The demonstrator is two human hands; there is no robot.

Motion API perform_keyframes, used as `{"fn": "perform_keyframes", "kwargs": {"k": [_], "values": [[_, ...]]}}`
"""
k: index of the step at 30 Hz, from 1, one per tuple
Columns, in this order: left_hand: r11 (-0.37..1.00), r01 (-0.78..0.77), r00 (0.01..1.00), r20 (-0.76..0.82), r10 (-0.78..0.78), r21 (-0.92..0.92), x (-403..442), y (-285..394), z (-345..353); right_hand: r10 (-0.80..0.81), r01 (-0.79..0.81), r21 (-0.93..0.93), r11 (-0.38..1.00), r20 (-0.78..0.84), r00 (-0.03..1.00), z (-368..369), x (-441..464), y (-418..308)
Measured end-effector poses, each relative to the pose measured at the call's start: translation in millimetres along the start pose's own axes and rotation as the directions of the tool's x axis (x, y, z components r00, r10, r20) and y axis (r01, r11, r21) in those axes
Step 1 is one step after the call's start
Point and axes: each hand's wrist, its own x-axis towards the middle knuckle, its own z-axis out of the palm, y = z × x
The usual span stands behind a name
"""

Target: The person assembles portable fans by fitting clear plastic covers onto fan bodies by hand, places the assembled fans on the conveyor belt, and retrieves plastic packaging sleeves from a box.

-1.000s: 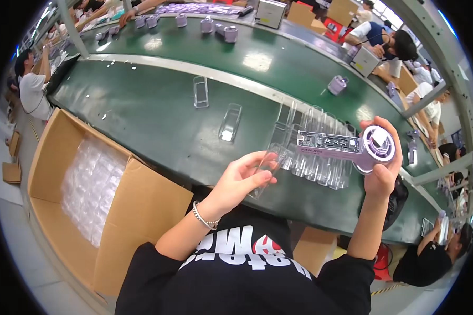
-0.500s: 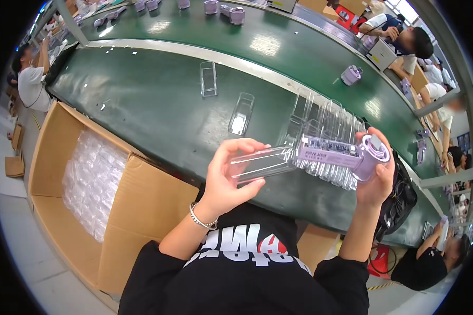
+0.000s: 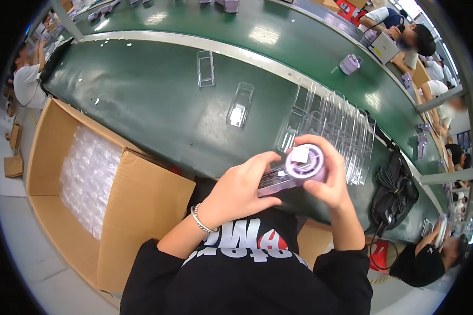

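My right hand (image 3: 327, 170) grips the round head of a purple handheld fan (image 3: 306, 164), which has a small white square on its face. Closed around the fan's lower end, my left hand (image 3: 242, 186) holds a clear plastic case (image 3: 270, 178); the hand hides most of it. The fan's handle appears to lie inside that case. Beyond my right hand, several clear plastic cases (image 3: 333, 123) stand in rows on the green table. Two more clear cases lie further left, one nearer (image 3: 240, 105) and one farther (image 3: 206, 69).
At my left stands an open cardboard box (image 3: 152, 197) with clear plastic packs (image 3: 89, 178) inside. A black bag with a coiled cable (image 3: 394, 191) lies at right. A purple fan (image 3: 350, 64) sits on the conveyor (image 3: 194, 26) behind a metal rail. Other people work at both sides.
The fan and case have come together and moved left, closer to my body. The fan has turned so its round head faces up, and its handle has slid into the case.
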Motion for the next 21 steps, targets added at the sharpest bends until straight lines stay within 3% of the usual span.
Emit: {"fn": "perform_keyframes", "kwargs": {"k": [3,5,6,7,8,11,15,18,21], "values": [[0.999,0.053,0.996,0.066,-0.053,-0.004,-3.2,-10.9,-2.8,-0.055,0.054,-0.065,0.996,-0.008,0.998,12.6,2.6,-0.9],[0.996,0.090,0.994,0.058,-0.091,0.019,-6.9,-9.8,-1.2,0.076,-0.074,0.060,0.995,-0.021,0.997,12.3,6.7,3.9],[0.982,0.172,0.984,0.066,-0.168,-0.071,-9.4,-11.7,1.2,0.087,-0.092,-0.086,0.992,-0.055,0.995,15.8,9.0,1.6],[0.955,0.249,0.968,0.079,-0.239,-0.158,-10.9,-14.5,3.6,0.089,-0.093,-0.088,0.992,-0.052,0.995,18.3,11.3,-2.9],[0.941,0.241,0.970,0.045,-0.238,-0.238,-13.0,-19.4,7.7,0.136,-0.150,-0.188,0.971,-0.087,0.987,20.5,13.2,-8.3],[0.899,0.346,0.937,0.158,-0.313,-0.270,-8.3,-21.5,1.3,0.133,-0.185,-0.311,0.932,-0.180,0.975,30.3,14.3,-11.0],[0.935,0.211,0.977,0.072,-0.199,-0.286,-8.8,-22.4,5.4,0.085,-0.156,-0.324,0.933,-0.223,0.971,30.0,16.3,-9.1],[0.941,0.210,0.978,0.056,-0.202,-0.267,-11.1,-6.6,1.0,0.083,-0.122,-0.247,0.961,-0.161,0.983,24.2,24.0,-11.7],[0.954,0.225,0.974,0.026,-0.225,-0.196,-10.7,2.1,-1.4,0.086,-0.123,-0.298,0.947,-0.134,0.987,23.7,32.0,-13.0]]}}
